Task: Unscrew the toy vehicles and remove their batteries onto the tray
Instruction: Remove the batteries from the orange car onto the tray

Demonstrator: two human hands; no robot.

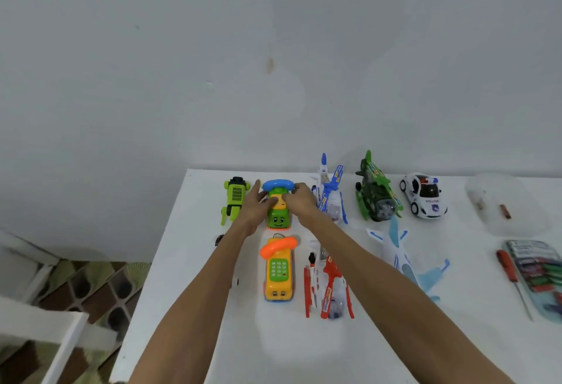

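A white table [304,347] seen from above, set against a pale wall, with toy vehicles in two rows.

Both bare arms reach forward to the green car [278,219] in the far row, left of centre. Its long axis runs straight away from the person. Its smiling face end points back toward the person, and a blue handset [278,185] lies crosswise on its far end.

The left hand [254,205] holds the car's left side, fingers laid over the top and thumb raised. The right hand [299,201] holds the right side, fingers curled near the handset's right end.

Just left of the car stands a green truck [235,198]. To its right, in order, are a blue plane [330,195], a green plane [377,192] and a police car [424,196].

In the near row a yellow car [278,277] lies directly in front of the green one, facing the same way. Beside it is a red helicopter [330,286], then a white jet [404,259].

At far right is a clear tray [517,225] holding a small brown object [505,211], too blurred to name. Nearer lie a red screwdriver [511,274] and a blister pack [538,271].
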